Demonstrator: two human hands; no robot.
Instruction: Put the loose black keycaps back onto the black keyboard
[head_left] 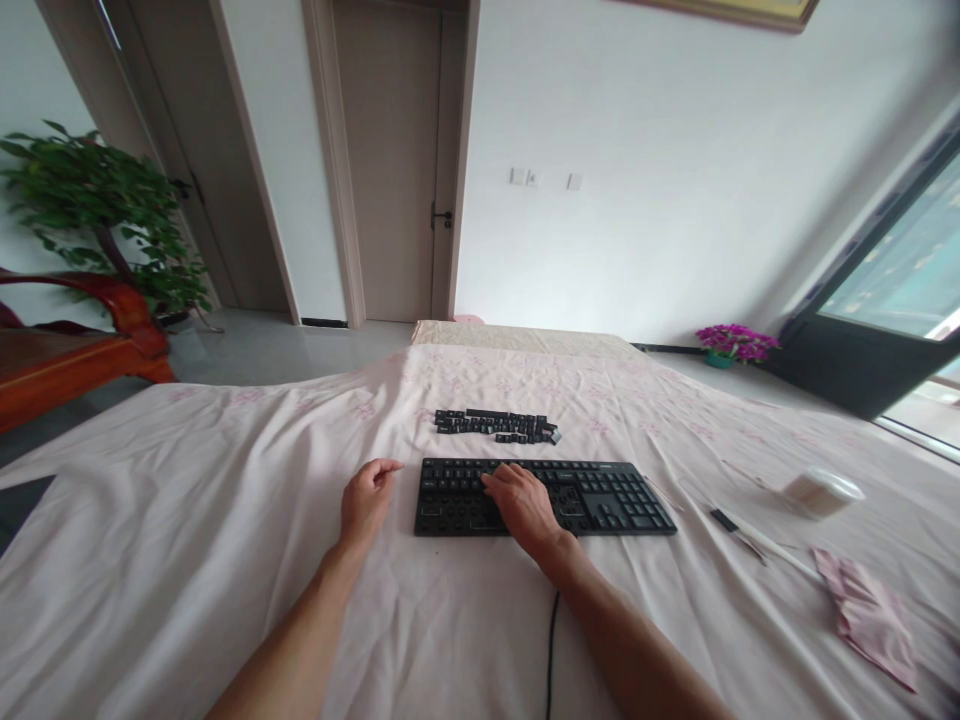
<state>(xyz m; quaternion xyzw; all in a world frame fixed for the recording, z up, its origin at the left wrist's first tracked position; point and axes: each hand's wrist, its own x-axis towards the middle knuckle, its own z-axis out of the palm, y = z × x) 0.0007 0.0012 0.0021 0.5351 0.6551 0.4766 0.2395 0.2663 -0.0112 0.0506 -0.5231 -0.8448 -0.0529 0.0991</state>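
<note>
A black keyboard [616, 500] lies on the pink floral cloth, its lower left rows bare of keycaps. My right hand [521, 502] rests over its middle, fingers bent down and pressed together at the keys; whatever they grip is hidden. Just left of the keyboard, my left hand [367, 497] is held with thumb and fingers in a pinch. Something thin may poke out at its fingertips, too small to name. Loose black keycaps [487, 424] lie in rough rows beyond the keyboard's far edge. A black cable [553, 650] runs from the keyboard toward me.
To the right are a clear round tub of cotton swabs [821, 493], a small black-headed brush [724, 520], a metal tool [752, 550] and a crumpled pink cloth [866, 615]. Wrinkled floral cloth [225, 520] covers the table. A red wooden chair [90, 335] stands at left.
</note>
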